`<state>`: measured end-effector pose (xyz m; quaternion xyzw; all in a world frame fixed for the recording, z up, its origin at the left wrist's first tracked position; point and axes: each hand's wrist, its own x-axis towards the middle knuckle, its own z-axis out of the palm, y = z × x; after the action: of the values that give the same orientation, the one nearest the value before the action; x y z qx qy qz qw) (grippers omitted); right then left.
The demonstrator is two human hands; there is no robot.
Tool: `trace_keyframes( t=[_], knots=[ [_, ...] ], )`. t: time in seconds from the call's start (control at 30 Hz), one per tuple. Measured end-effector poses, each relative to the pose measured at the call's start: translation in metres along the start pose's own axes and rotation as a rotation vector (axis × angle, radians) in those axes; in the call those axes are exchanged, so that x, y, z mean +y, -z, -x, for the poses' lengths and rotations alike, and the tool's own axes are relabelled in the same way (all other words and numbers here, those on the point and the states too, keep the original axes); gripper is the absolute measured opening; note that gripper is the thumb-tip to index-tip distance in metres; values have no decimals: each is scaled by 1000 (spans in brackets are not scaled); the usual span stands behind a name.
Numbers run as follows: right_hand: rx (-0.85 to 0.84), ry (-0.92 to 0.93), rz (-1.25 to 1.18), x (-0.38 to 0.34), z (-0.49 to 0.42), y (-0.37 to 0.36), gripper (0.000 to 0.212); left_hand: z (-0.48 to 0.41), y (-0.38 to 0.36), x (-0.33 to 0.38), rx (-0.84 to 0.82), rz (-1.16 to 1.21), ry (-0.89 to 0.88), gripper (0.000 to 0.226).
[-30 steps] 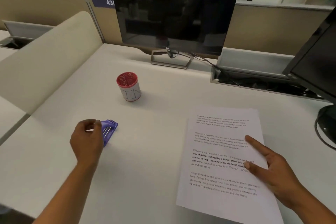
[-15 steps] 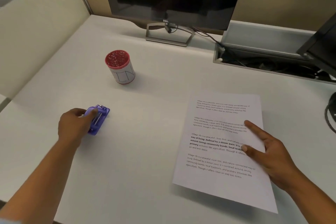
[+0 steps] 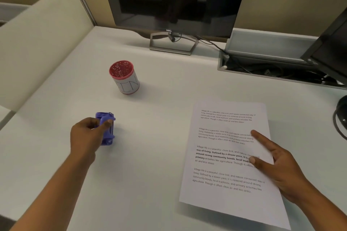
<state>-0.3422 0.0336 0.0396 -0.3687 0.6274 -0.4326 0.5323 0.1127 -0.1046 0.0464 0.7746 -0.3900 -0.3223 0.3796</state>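
A small purple stapler (image 3: 107, 131) stands on the white desk (image 3: 150, 155) at the left. My left hand (image 3: 88, 135) grips it, thumb across its top and fingers curled behind it. A printed sheet of paper (image 3: 227, 157) lies flat at the right. On the sheet's right side my right hand (image 3: 277, 167) rests, index finger and thumb stretched out straight and pressing on the paper.
A red-rimmed white cup (image 3: 124, 77) stands behind the stapler. A dark monitor (image 3: 174, 0) on a metal stand is at the back, a cable tray (image 3: 272, 65) to its right, a second monitor (image 3: 330, 50) at the far right. A cream partition (image 3: 37, 33) borders the left.
My left hand has closed round the purple stapler and tipped it up from lying flat. My right hand stays on the paper. The camera has tilted and come closer.
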Motion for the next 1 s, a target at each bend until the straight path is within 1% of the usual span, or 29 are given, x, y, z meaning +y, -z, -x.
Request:
trace_keyframes(
  t=[0.1,0.17,0.23,0.3,0.37,0.43,0.57,0.63,0.87,1.0],
  knots=[
    [-2,19,-9,-2,7,4,71,24,-14,5,-66,46,24,30],
    [0,37,-14,-5,12,7,72,44,-25,9,-137,138,63,30],
    [4,59,-7,-10,19,11,72,66,-38,12,-229,289,158,29],
    [10,79,22,-14,26,13,72,89,-51,13,-353,412,262,34],
    [16,100,44,-19,33,17,72,112,-63,13,-487,498,311,38],
    [25,115,52,-23,39,21,72,130,-73,15,-572,553,336,41],
    [36,139,57,-29,48,30,72,151,-89,22,-628,623,371,47],
    [37,152,58,-31,49,32,72,156,-93,26,-672,629,363,45],
    [3,178,102,-40,45,28,73,160,-94,34,-751,586,293,40],
    [-15,185,115,-44,39,26,73,160,-93,35,-766,566,277,45]
  ],
)
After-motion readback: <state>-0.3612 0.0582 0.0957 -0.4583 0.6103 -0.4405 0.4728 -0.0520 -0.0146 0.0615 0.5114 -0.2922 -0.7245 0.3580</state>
